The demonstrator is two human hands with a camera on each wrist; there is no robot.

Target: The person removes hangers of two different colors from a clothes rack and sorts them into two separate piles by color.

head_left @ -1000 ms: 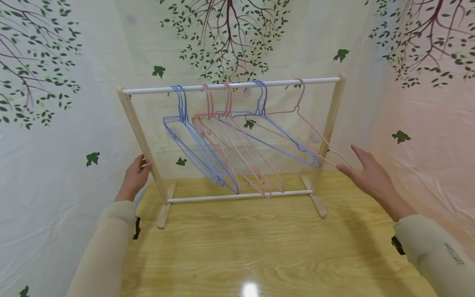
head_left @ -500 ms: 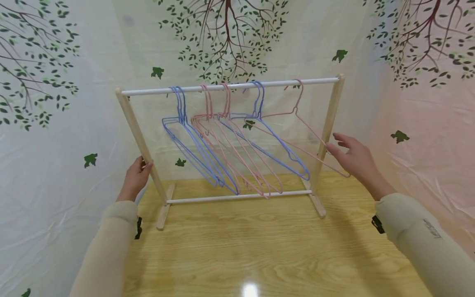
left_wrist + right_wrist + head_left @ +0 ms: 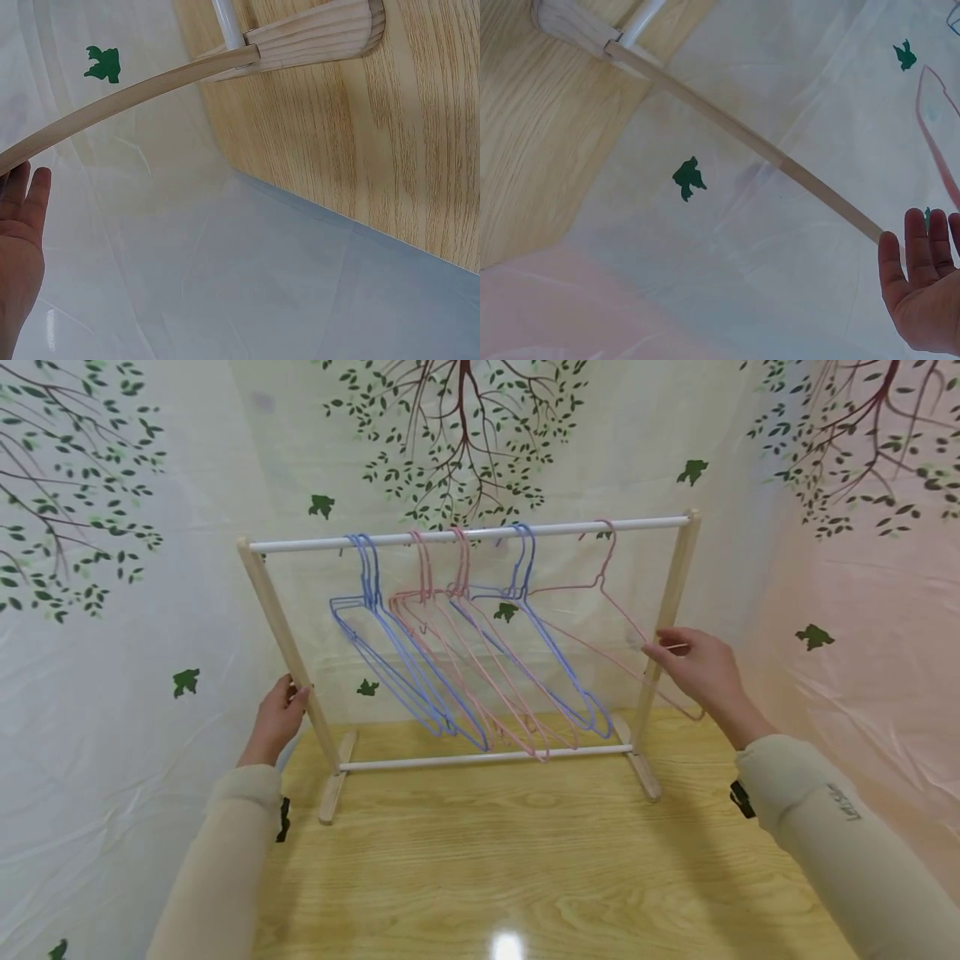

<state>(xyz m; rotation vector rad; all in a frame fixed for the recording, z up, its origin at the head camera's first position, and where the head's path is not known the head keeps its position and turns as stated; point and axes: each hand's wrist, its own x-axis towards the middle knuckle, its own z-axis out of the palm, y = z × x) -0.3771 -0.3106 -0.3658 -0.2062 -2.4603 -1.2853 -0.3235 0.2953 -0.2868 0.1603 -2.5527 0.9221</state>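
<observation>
A small clothes rack with wooden posts and a white top rail (image 3: 330,542) stands on the table. My left hand (image 3: 277,718) holds its left post (image 3: 273,610), thumb in front. In the left wrist view, the fingers (image 3: 34,199) of that hand sit at the post's edge. My right hand (image 3: 701,668) pinches the right post (image 3: 675,572) between thumb and fingertips. Wire hangers hang from the rail: blue hangers (image 3: 405,647) at left, pink hangers (image 3: 495,677) in the middle, two blue hangers (image 3: 555,647), then one pink hanger (image 3: 626,617), which overlaps the right post.
A white lower bar (image 3: 420,762) joins the two wooden feet, the left foot (image 3: 327,797) and right foot (image 3: 643,777). The rack stands on a wood-grain table (image 3: 450,860). Pale sheeting (image 3: 187,485) printed with trees and leaves surrounds it.
My right hand has moved left and up from the outer end of the rightmost pink hanger to the right post. The two right-hand blue hangers have swung left. My left hand stays put.
</observation>
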